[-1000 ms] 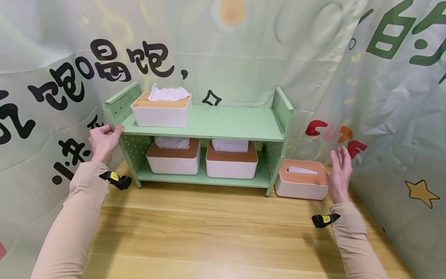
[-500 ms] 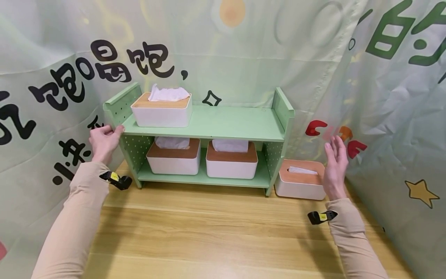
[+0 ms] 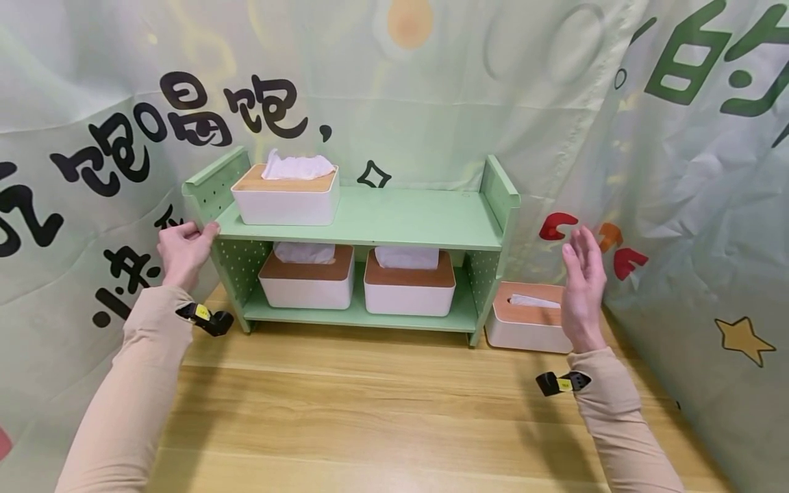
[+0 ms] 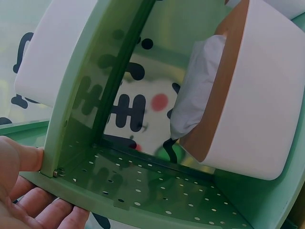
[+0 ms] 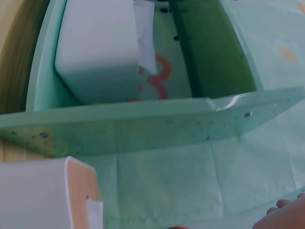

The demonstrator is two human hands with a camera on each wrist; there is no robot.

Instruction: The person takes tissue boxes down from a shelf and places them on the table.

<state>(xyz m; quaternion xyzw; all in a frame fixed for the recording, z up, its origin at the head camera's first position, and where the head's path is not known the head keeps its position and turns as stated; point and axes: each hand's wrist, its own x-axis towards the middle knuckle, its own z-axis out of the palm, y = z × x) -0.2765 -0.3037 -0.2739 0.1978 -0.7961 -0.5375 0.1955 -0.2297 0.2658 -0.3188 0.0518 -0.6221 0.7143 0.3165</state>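
A light green two-tier shelf (image 3: 401, 218) stands on a wooden table. My left hand (image 3: 183, 255) grips its left side panel; in the left wrist view the thumb lies near the tier's corner and the fingers curl under the panel's edge. On the upper tier, at left, sits a white tissue box (image 3: 286, 207) with a wooden lid. Two more, a left tissue box (image 3: 308, 292) and a right tissue box (image 3: 408, 300), occupy the lower tier. Beside the shelf is another tissue box (image 3: 520, 335), partly hidden by my right hand (image 3: 583, 294), whose fingers are straight and hold nothing.
A printed cloth (image 3: 419, 109) hangs behind the shelf and along both sides. The wooden tabletop (image 3: 370, 397) spreads in front of the shelf. Close to the shelf's right panel (image 5: 143, 129) stands the loose tissue box, seen low in the right wrist view.
My right hand has moved to the left and slightly up, now covering the right end of the loose tissue box. The left hand stays on the shelf's side panel.
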